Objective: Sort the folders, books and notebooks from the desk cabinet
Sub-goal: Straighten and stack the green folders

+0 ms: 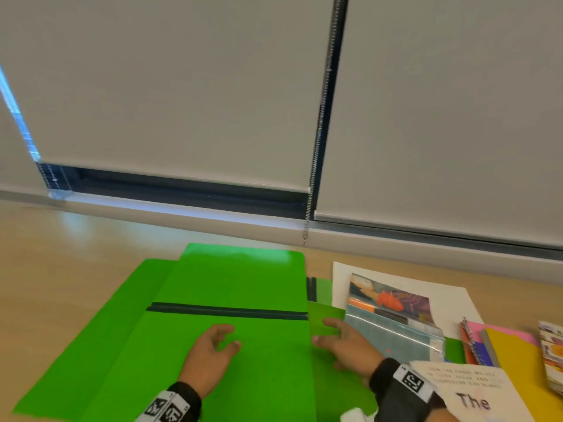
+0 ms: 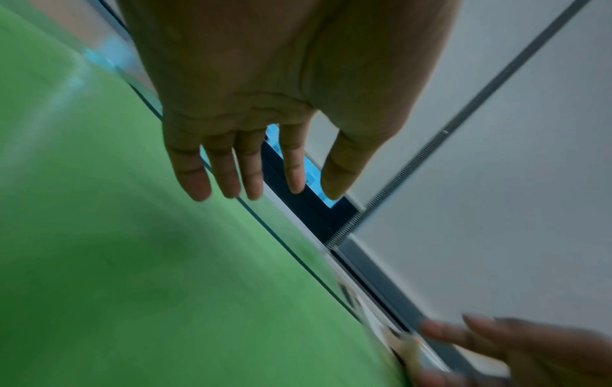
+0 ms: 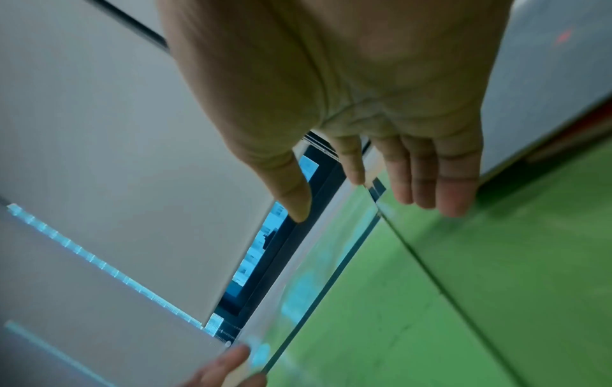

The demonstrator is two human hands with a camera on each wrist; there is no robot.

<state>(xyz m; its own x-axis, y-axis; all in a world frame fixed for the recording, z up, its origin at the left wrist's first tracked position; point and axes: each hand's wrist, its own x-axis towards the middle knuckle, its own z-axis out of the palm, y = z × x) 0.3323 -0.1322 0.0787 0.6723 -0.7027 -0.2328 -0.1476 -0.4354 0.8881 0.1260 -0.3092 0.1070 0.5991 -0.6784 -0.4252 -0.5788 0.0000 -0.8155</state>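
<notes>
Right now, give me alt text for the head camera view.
Both hands hover open over stacked green folders on a wooden desk, left hand mid-folder, right hand at the right edge. Books and notebooks lie right; closed grey blinds behind.

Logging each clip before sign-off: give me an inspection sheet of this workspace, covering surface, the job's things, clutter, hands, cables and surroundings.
Surface: light wooden desk, glossy, partly covered.
Job's things: green folders overlapping flat, a black strip across the top one; to their right a clear plastic sleeve on white paper, a spiral notebook, a yellow folder, a booklet printed "The".
Clutter: nothing seen.
Hands: left hand over the green folder, fingers relaxed, holding nothing; right hand at the folder's right edge, fingers extended, contact unclear.
Cables: blind's bead chain only.
Surroundings: grey roller blinds lowered over a window.
</notes>
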